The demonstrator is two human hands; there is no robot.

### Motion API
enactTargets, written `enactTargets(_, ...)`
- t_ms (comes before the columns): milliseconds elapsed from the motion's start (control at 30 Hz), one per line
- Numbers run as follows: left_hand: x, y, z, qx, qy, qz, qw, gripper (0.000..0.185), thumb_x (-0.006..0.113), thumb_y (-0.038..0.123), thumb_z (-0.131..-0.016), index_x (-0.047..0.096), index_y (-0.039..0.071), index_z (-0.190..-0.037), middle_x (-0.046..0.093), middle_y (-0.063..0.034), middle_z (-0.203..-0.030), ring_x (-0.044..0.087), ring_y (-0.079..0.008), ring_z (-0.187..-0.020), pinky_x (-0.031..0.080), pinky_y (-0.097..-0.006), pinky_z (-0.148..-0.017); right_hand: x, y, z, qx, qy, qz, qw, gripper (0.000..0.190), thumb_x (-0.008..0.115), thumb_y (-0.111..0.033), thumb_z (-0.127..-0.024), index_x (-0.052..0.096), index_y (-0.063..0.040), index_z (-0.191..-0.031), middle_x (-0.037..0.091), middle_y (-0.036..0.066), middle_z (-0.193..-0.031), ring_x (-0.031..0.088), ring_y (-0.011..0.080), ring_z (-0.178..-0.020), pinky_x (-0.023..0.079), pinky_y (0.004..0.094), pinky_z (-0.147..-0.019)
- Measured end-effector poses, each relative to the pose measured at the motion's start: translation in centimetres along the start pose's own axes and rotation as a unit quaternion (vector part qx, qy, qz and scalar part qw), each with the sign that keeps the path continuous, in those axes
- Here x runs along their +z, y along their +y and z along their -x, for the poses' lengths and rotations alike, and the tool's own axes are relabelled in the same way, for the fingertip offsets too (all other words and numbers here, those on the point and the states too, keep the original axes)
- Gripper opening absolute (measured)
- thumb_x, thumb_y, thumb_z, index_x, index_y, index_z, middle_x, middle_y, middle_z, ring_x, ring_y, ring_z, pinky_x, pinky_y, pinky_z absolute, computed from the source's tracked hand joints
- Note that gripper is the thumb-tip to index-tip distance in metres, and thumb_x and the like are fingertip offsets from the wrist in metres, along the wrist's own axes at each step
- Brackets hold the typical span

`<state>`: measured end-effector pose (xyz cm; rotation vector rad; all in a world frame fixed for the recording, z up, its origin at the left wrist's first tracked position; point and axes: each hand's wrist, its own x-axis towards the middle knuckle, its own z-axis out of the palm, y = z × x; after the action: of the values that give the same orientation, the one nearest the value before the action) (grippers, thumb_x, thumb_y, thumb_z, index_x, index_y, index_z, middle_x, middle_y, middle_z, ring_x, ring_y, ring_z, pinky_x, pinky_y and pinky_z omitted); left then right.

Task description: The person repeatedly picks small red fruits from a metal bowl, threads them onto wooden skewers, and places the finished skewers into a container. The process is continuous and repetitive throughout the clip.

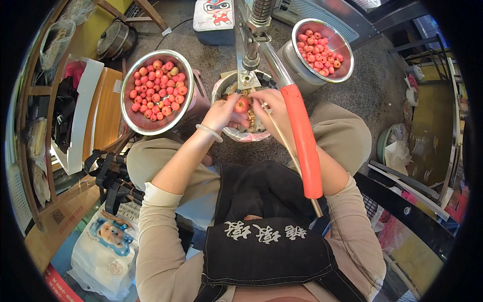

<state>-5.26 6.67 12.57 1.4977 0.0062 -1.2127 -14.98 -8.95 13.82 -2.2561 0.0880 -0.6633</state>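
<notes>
My left hand (225,111) holds a small red fruit (241,105) between thumb and fingers, above a lined bucket (247,136) of scraps. Close at its right, my right hand (273,109) has a thin wooden stick (285,141) in its grip, slanting down toward my lap; the fingertips are near the fruit. Just beyond both hands is the metal plate (248,80) of a hand-lever press, under its rod and spring (261,11). The press's red-sleeved lever (303,151) passes over my right forearm and hides part of it.
A steel bowl (128,113) of red fruits stands at left, another steel bowl (347,62) of red fruits on a bucket at right. Beyond the press is a stool with a cartoon cover (214,17). A lidded pot (113,39) sits at upper left, beside wooden shelving (39,90).
</notes>
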Motion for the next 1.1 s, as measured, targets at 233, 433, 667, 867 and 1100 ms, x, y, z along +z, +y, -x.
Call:
enactTargets(233,-0.2,0.2,-0.3,0.052,-0.006,0.1,0.994,0.049,0.042,0.044,-0.101,0.062,0.0,-0.105,0.07,-0.0113,-0.087,0.069,-0.0174,-0.081,0.053,-0.0258,-0.066,-1.1,2.8,0.5,0.169,-0.103,-0.008,0.98,0.015,0.058,-0.011,-0.092,0.063,-0.001,-0.102,0.063,0.004,-0.091,0.059,0.0116,-0.083,0.048,0.0292,-0.072)
enactTargets(433,-1.2,-0.7,-1.0,0.098,-0.037,0.175,0.979,0.036,0.052,0.038,-0.099,0.061,0.003,-0.103,0.067,-0.0072,-0.089,0.064,-0.0132,-0.075,0.051,-0.0244,-0.063,-2.5,0.1,-0.5,0.309,-0.137,-0.326,0.883,0.032,0.044,-0.022,-0.102,0.064,0.002,-0.097,0.063,0.006,-0.086,0.058,0.0133,-0.082,0.047,0.0294,-0.078)
enactTargets(667,-0.9,-0.9,-1.1,0.082,-0.057,0.181,0.978,0.027,0.055,0.032,-0.098,0.062,0.006,-0.102,0.067,-0.0041,-0.086,0.063,-0.0091,-0.073,0.048,-0.0198,-0.061,-1.4,0.7,0.3,0.25,-0.118,-0.299,0.914,0.029,0.046,-0.015,-0.1,0.064,0.002,-0.085,0.062,0.007,-0.085,0.058,0.0138,-0.082,0.047,0.0285,-0.077)
enactTargets(867,-1.0,-1.1,-1.0,0.083,-0.057,0.164,0.981,0.03,0.057,0.031,-0.097,0.064,0.004,-0.105,0.068,-0.0052,-0.087,0.063,-0.0093,-0.072,0.049,-0.0189,-0.062,-1.5,0.6,-0.3,-0.003,-0.111,-0.137,0.984,0.022,0.048,-0.006,-0.098,0.062,0.006,-0.087,0.061,0.009,-0.082,0.06,0.0168,-0.077,0.048,0.0286,-0.072)
enactTargets(1100,-1.0,-1.2,-0.8,0.093,-0.079,0.127,0.984,0.032,0.055,0.033,-0.098,0.063,0.003,-0.108,0.069,-0.0064,-0.091,0.063,-0.0093,-0.075,0.049,-0.0196,-0.064,-1.7,-1.4,-1.3,0.34,-0.093,-0.372,0.859,0.03,0.047,-0.017,-0.099,0.064,0.0,-0.081,0.059,0.004,-0.072,0.058,0.015,-0.073,0.047,0.0289,-0.07)
